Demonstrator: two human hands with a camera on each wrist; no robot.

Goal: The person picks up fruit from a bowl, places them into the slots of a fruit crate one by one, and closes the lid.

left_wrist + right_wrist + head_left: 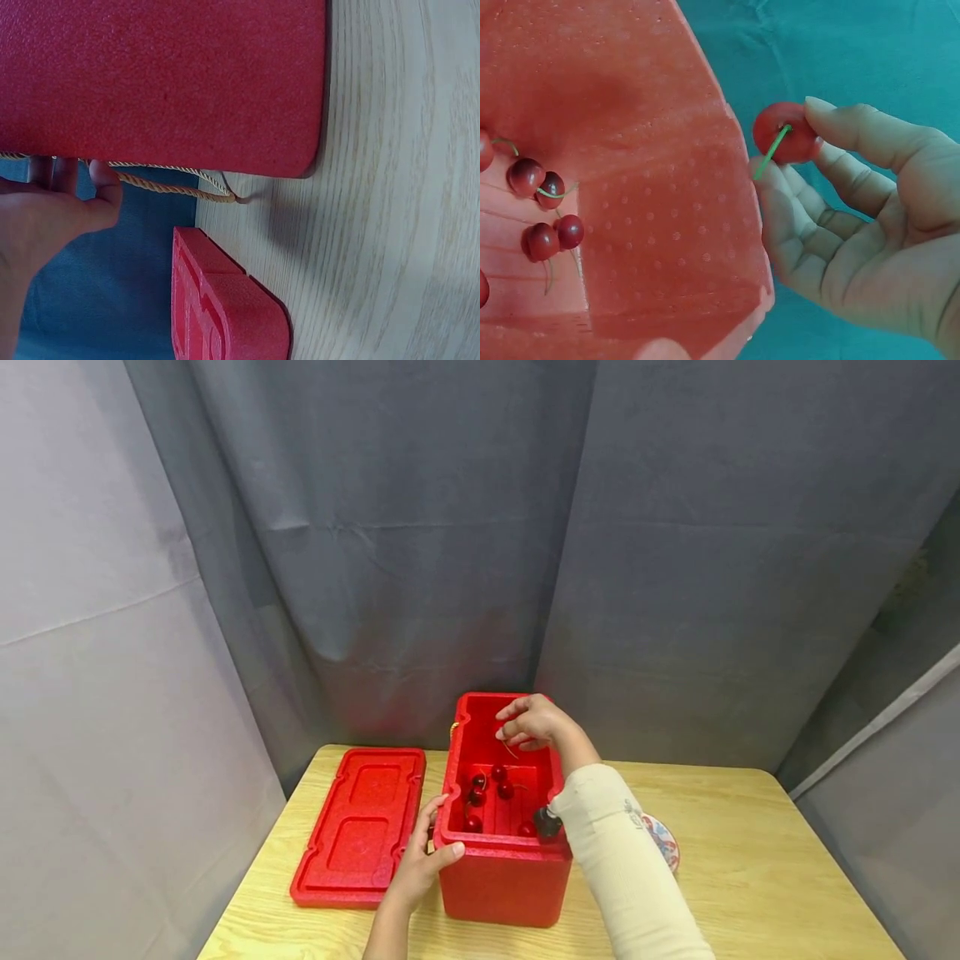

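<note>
A deep red foam box [502,889] stands with its top uncovered, several dark red cherries [477,795] on its floor. Over its far part, my right hand [534,727] pinches one cherry [786,133] by thumb and fingers, its green stem [774,152] pointing down. That cherry is above the box's rim in the right wrist view, while the head view shows only its stem below the fingers. My left hand [420,864] holds the box's near left corner, thumb toward the front and fingers along the side. A twisted gold cord [166,187] hangs beside those fingers.
The matching red lid [360,831] lies flat left of the box on the wooden table [750,860]. A round patterned item [662,842] shows partly behind the right sleeve [630,860]. Grey curtains [420,527] enclose the table's back and sides.
</note>
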